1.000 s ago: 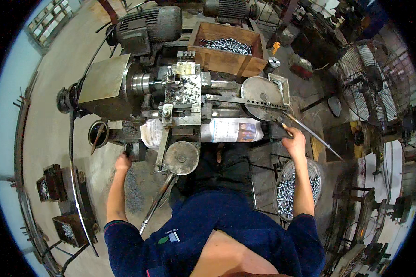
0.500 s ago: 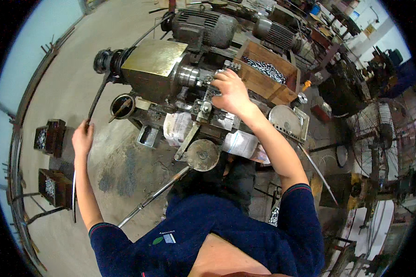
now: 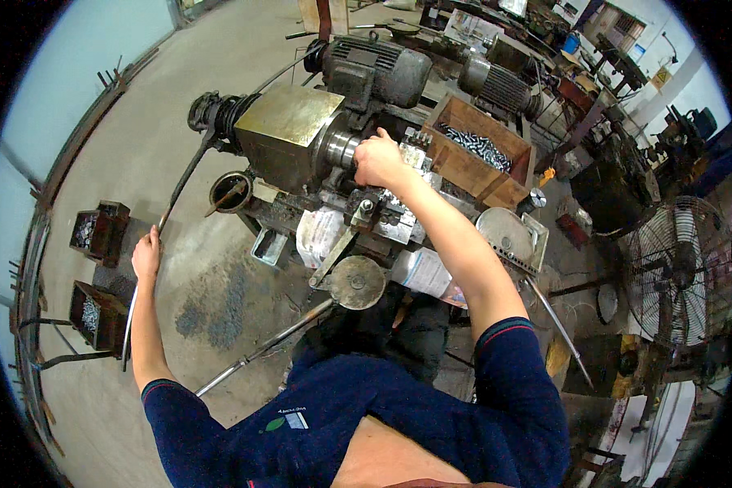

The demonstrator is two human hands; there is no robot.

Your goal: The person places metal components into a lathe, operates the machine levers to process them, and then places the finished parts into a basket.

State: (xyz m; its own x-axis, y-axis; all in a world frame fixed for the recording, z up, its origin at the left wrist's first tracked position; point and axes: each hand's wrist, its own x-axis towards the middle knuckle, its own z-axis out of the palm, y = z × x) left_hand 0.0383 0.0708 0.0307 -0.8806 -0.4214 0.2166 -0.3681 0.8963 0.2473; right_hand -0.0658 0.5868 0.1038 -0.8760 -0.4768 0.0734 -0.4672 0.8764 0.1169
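My left hand (image 3: 146, 258) is closed round a long thin metal rod (image 3: 129, 325), out to the left of the machine. Above the hand the rod meets a dark tube (image 3: 183, 183) that runs up to the back end of a lathe headstock (image 3: 281, 134). My right hand (image 3: 380, 160) is at the front of the bright round chuck (image 3: 337, 150), fingers curled in against it and one finger raised. Whatever those fingers grip is hidden behind the hand. Just below my right wrist lies the metal tool slide (image 3: 390, 220) with its clamp (image 3: 364, 211).
A wooden box (image 3: 480, 183) of small metal parts stands behind the slide. Motors (image 3: 378, 71) sit at the back. A round plate on a lever (image 3: 355, 282) is before my lap. Two dark bins (image 3: 98, 317) of parts are at left, a floor fan (image 3: 679, 268) at right.
My right hand has moved left from over the tool slide to the chuck face, and its fingers have curled in. My left hand stays on the rod. The whole view has shifted slightly.
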